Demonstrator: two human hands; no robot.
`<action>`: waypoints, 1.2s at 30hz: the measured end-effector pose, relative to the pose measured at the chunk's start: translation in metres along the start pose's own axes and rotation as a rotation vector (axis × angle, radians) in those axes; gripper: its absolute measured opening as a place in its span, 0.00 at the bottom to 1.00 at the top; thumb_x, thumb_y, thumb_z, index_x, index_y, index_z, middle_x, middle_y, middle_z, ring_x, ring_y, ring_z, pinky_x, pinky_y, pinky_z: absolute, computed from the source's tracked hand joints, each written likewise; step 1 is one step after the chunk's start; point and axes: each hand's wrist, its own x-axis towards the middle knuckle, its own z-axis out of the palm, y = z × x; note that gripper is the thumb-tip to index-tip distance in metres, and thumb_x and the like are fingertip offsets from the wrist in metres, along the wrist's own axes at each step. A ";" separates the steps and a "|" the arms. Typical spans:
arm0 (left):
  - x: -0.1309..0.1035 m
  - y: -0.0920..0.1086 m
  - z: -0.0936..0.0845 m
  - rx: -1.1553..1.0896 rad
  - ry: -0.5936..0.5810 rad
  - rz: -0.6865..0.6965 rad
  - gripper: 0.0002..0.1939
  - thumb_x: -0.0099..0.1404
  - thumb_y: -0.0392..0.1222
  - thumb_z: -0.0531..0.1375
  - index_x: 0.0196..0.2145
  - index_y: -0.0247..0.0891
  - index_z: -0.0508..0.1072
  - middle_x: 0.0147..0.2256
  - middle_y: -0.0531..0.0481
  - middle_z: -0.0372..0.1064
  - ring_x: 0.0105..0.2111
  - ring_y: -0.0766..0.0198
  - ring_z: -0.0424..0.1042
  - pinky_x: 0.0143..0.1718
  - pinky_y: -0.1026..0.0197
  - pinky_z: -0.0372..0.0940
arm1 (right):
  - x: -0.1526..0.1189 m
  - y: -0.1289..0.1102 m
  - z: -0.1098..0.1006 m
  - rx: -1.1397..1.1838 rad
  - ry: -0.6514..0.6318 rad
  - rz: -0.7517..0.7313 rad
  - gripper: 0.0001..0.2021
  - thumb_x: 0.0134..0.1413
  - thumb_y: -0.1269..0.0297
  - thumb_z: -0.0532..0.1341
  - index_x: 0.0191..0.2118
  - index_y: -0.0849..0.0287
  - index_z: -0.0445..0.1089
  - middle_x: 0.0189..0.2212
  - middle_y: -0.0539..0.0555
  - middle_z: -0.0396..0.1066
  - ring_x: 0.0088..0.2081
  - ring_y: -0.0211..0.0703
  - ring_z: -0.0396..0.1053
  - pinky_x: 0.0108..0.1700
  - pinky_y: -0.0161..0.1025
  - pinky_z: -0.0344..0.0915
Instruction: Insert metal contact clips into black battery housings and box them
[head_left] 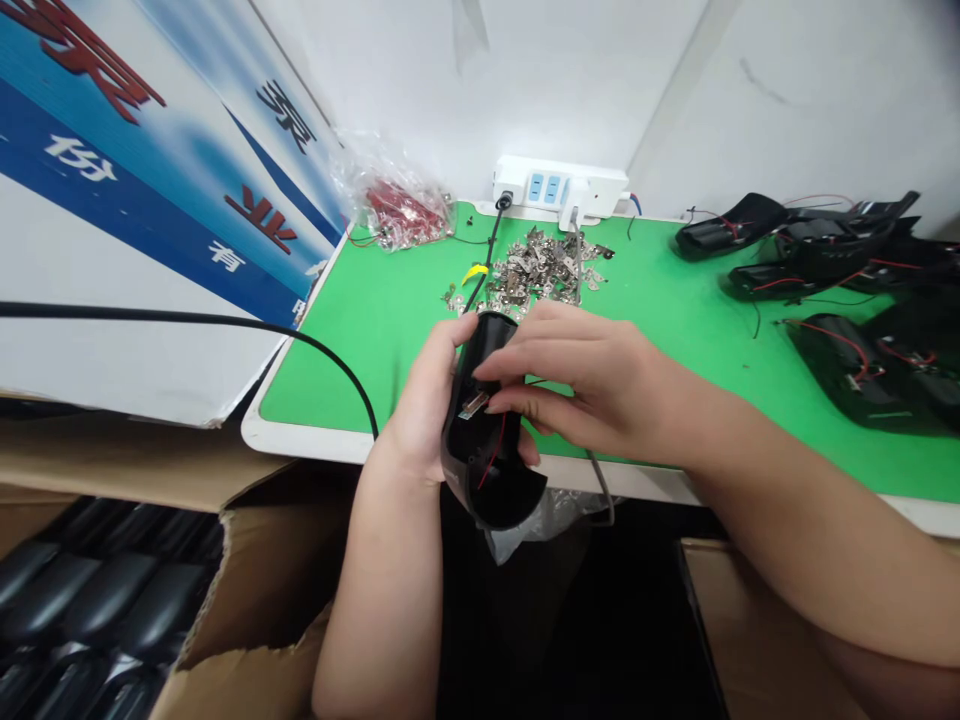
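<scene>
My left hand (429, 400) is wrapped round a black plastic housing (495, 490), held tilted over the front edge of the table. A red wire runs inside its hollow. With thumb and fingers close together, my right hand (577, 375) reaches into the housing. At its fingertips lies a small metal piece (474, 404); part of it is hidden by the fingers. Behind my hands, a heap of small metal plates (536, 270) is spread on the green table top (330, 350).
A white power strip (559, 185) with plugged cables stands against the wall. A plastic bag of red wires (405, 212) lies at the back left. Several black housings with wires (825, 260) are piled at the right. An open cardboard box of black parts (217, 590) stands at lower left.
</scene>
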 end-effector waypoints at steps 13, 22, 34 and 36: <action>0.002 -0.002 0.003 -0.041 0.099 0.012 0.28 0.67 0.65 0.51 0.38 0.39 0.78 0.18 0.51 0.71 0.20 0.52 0.77 0.14 0.58 0.69 | 0.003 -0.004 -0.005 -0.197 -0.075 -0.160 0.12 0.72 0.72 0.53 0.43 0.61 0.74 0.36 0.55 0.72 0.39 0.41 0.66 0.48 0.45 0.67; 0.002 -0.001 0.004 -0.029 0.087 -0.032 0.31 0.66 0.67 0.49 0.38 0.38 0.78 0.22 0.47 0.74 0.27 0.47 0.80 0.13 0.59 0.68 | 0.002 -0.002 0.000 -0.134 -0.023 -0.109 0.11 0.72 0.71 0.54 0.42 0.60 0.74 0.35 0.55 0.72 0.38 0.41 0.65 0.46 0.44 0.67; 0.002 -0.002 0.002 0.022 0.077 -0.045 0.31 0.66 0.68 0.48 0.26 0.39 0.72 0.16 0.48 0.70 0.19 0.54 0.76 0.15 0.60 0.69 | 0.000 -0.001 0.002 -0.097 -0.026 -0.110 0.09 0.71 0.70 0.57 0.44 0.60 0.75 0.36 0.55 0.71 0.39 0.42 0.64 0.47 0.44 0.66; 0.002 -0.002 0.002 0.012 0.068 -0.035 0.31 0.67 0.68 0.48 0.27 0.38 0.72 0.16 0.49 0.69 0.19 0.54 0.76 0.15 0.60 0.69 | 0.000 0.000 0.001 -0.093 -0.016 -0.110 0.09 0.70 0.70 0.57 0.44 0.60 0.76 0.36 0.55 0.71 0.39 0.42 0.64 0.47 0.44 0.65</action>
